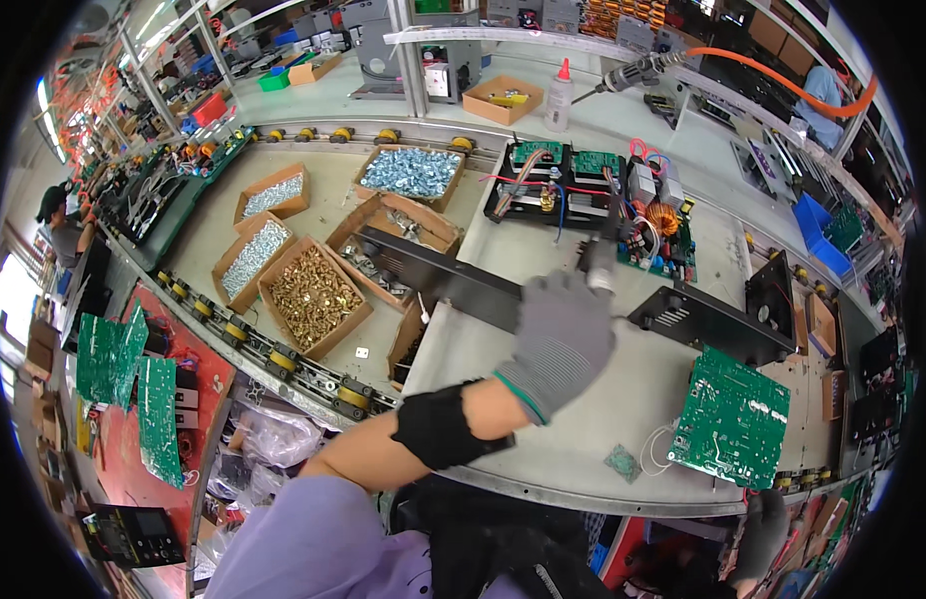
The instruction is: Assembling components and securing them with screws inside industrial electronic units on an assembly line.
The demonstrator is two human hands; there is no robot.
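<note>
Can't tell either grip, tbh. Left hand (566, 344) is at the long black panel (448, 278), right hand (763, 532) near right by a green board (737, 414).

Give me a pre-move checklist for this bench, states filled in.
1. Left hand, grip confirmed: cannot tell; the back of the hand hides it.
2. Right hand, grip confirmed: cannot tell; it shows at lower right, below the large green board.
3. Board well back from the front edge of the bench: not ok; its lower end looks close to it.
4. White wire tucked away: not ok; it loops loose beside the board.
5. White bottle upright: ok.
</note>
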